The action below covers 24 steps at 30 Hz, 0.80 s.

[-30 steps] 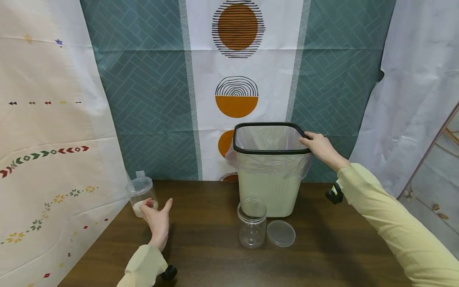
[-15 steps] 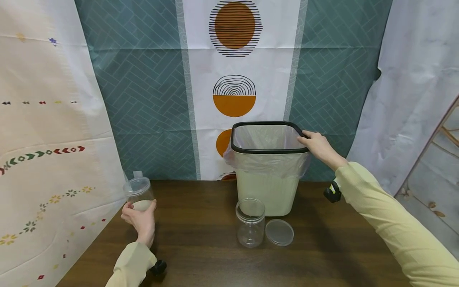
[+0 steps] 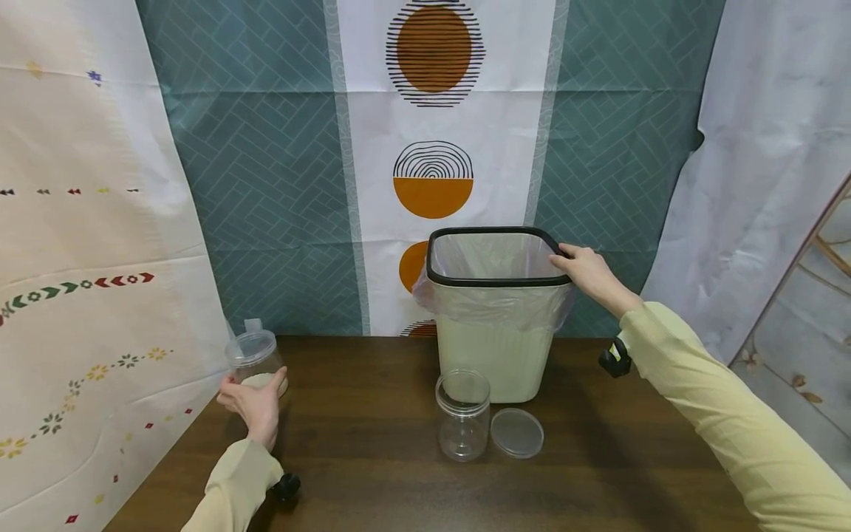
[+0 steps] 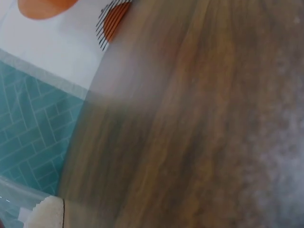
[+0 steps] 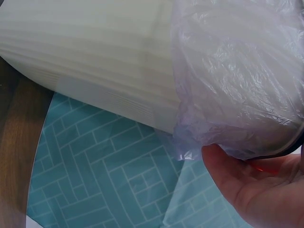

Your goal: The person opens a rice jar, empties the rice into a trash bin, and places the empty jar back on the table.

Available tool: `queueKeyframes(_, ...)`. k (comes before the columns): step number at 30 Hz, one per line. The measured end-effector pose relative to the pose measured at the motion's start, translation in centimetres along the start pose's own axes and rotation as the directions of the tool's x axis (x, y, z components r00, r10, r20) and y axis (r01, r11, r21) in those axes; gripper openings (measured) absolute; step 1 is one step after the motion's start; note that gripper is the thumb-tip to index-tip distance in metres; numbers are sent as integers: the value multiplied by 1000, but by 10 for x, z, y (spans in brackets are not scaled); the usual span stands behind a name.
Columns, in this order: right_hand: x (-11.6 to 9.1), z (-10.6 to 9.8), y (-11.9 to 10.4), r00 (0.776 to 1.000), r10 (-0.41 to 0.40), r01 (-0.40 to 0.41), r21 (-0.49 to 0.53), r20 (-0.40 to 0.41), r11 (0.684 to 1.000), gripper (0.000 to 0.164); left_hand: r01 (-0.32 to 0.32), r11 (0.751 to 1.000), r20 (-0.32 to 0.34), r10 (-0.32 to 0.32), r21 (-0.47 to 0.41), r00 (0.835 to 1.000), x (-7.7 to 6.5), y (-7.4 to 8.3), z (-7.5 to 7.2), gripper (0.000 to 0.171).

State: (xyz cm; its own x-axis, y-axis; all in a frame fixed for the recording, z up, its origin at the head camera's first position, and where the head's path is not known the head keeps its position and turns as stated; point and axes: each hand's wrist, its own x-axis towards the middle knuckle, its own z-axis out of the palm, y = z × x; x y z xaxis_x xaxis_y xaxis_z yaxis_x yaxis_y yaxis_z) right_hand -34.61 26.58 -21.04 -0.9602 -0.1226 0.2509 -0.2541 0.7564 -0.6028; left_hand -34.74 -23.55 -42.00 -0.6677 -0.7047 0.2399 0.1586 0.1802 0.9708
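At the far left of the table, my left hand [image 3: 255, 406] grips a clear lidded jar [image 3: 253, 350] low down, thumb on its right side and fingers on its left. White contents fill the lower part of that jar. Only a corner of the jar [image 4: 45, 213] shows in the left wrist view. My right hand [image 3: 592, 277] holds the black rim of a pale green trash bin [image 3: 492, 358] at its right side. In the right wrist view, the thumb of the right hand [image 5: 256, 194] presses the thin plastic bag [image 5: 232, 80] that lines the bin.
In front of the bin stands a clear jar without a lid [image 3: 463, 417]. A round clear lid [image 3: 517, 433] lies flat beside it. Patterned cloths [image 3: 266, 185] hang behind and at the left of the dark wooden table [image 3: 372, 473].
My left hand has moved left from beside the lidded jar and closed round its lower part. The right hand has stayed on the bin's rim.
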Motion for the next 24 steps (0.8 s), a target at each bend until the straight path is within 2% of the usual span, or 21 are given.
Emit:
queueKeyframes(8, 0, 1, 0, 1000, 1, -1, 19, 1, 1000, 61, -28, 999, -39, 29, 24, 999, 11, -4, 2, 89)
queueKeyframes(16, 0, -1, 2, 1000, -3, 3, 23, -4, 1000, 60, 32, 999, 25, -32, 16, 999, 16, -7, 5, 100)
queueKeyframes(24, 2, 0, 3, 1000, -1, 1, 22, -7, 1000, 61, 41, 997, 58, -44, 59, 997, 27, -13, 4, 107)
